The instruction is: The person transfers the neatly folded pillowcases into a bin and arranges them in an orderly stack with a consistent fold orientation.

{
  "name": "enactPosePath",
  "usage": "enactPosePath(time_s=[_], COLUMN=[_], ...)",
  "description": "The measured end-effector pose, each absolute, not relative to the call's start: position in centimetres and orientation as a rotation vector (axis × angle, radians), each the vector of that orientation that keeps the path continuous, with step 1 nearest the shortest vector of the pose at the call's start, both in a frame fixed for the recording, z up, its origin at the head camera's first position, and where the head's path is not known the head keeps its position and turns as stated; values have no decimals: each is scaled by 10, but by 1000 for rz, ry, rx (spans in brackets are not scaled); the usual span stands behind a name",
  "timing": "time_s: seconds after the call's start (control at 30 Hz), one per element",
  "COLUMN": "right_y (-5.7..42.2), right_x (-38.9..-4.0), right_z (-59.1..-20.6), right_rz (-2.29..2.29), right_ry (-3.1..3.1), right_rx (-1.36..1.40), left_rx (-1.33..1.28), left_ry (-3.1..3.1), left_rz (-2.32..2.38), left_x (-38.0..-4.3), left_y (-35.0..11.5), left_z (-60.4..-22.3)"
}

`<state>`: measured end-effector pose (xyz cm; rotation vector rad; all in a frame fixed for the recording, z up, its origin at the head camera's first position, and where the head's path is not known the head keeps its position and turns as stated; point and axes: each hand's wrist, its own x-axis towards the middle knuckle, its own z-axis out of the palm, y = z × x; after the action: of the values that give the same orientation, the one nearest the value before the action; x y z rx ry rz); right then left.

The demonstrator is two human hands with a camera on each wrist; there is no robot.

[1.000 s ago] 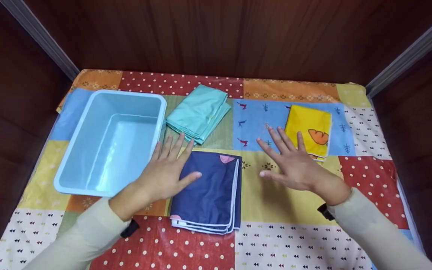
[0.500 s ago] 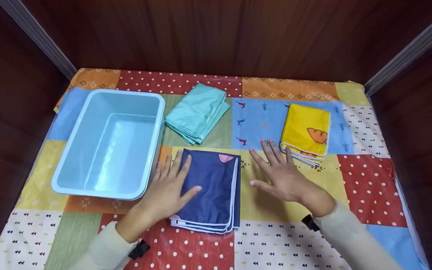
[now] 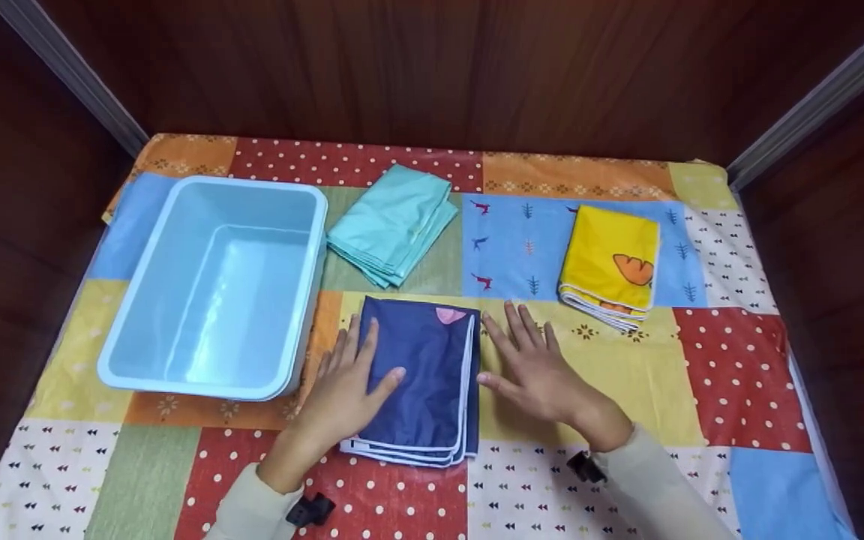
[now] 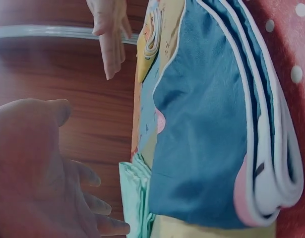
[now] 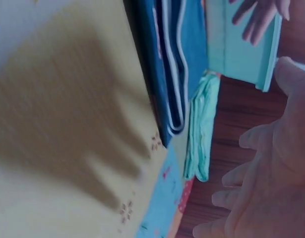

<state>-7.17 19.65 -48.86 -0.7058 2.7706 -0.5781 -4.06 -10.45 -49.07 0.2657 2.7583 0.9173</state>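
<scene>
A navy folded cloth with white edging and a pink patch lies in front of me, its layers stacked at the near edge. My left hand hovers over its left side, fingers spread and straight. To its right is my right hand, also spread, its fingertips close to the cloth's right edge. In the left wrist view the left palm shows nothing held, and the right wrist view shows the right palm bare too.
A light blue plastic tub stands at the left. Behind the navy cloth lies a folded mint-green cloth, and a folded yellow cloth with an orange print is at the right. Brown wooden panels enclose the patchwork-covered table.
Both hands have come lower and nearer the navy cloth, the right one moving left and towards me, away from the yellow cloth. The cloths and tub have stayed in place.
</scene>
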Motion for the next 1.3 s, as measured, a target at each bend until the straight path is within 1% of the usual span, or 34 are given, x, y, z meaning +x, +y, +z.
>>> enactPosePath(time_s=[0.27,0.4,0.5,0.63,0.77,1.03,1.3], right_y=[181,171,163,153,148,139,138], right_x=[-66,-63,-60,-58,-57,-54,-57], right_z=[-504,-508,-511,-514,-518,-527,-529], right_rz=[-611,-637,-702,-804,-897,-1074,-1258], right_ry=[2757,2757,2724,2687,2684,2676,2631], right_rx=[-617,-476,-352,-276,-238,-81,-45], left_rx=[290,278,233,120,29,14,-69], left_ry=[2811,2838,2860,2836,2758,2700,2622], left_rz=[884,882,907,1002,1098,1233,1441], left_x=[-37,-37,-37,-38,-39,-44,-49], left_y=[-102,-101,-100,-100,-102,-99,-97], left_z=[-507,-520,-531,-540,-541,-537,-534])
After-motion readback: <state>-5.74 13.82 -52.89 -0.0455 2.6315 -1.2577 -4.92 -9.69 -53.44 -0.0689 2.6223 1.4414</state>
